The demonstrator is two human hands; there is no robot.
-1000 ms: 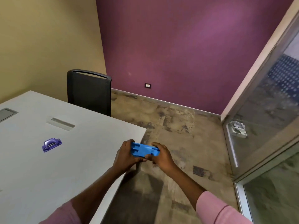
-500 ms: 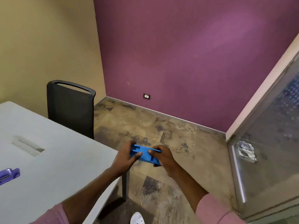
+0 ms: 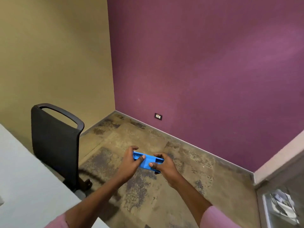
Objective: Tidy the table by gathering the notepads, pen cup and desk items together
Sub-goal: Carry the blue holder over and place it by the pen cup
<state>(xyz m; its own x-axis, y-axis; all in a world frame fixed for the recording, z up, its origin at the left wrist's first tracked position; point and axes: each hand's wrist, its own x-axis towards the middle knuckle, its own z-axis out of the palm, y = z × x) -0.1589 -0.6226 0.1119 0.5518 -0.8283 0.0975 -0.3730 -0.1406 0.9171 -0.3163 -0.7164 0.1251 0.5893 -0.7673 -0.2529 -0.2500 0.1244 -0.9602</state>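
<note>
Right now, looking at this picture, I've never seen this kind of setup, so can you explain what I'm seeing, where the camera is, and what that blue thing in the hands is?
There is no machine here. These are a person's two bare hands, filmed by one wide-angle camera worn on the head, looking forward and down. The left hand and the right hand each grip one end of a flat blue plastic piece. It is held in the air above the floor, not over the table. I cannot tell exactly what the piece is. Only a corner of the pale table shows at the left edge, with a black chair behind it.
</note>
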